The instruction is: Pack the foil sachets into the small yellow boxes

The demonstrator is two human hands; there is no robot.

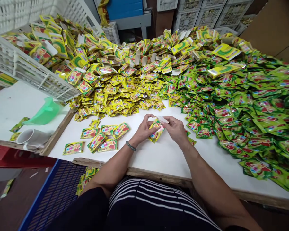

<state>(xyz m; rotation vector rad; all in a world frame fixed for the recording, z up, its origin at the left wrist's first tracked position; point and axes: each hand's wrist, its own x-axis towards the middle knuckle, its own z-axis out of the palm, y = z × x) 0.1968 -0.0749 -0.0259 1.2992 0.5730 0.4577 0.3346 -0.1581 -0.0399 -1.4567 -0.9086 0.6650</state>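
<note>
Near the table's front edge, my left hand [144, 130] grips a small yellow-green box [155, 134] by its left side, thumb across its front. My right hand [175, 128] pinches the white flap at the box's upper right end. The box is tilted, its top end up toward the right. Several similar closed boxes [108, 145] lie loosely grouped to the left of my left hand. Beyond both hands spreads a pile of small yellow packets [115, 96]. Green packets [231, 112] are heaped on the right, some close to my right hand.
Open-ended boxes [156, 54] are piled along the back. A tilted white crate [38, 75] spills boxes at the upper left. On the left stand a green scoop [44, 112] and a white mug [33, 138]. A blue crate [53, 189] sits below the wooden table edge [159, 175].
</note>
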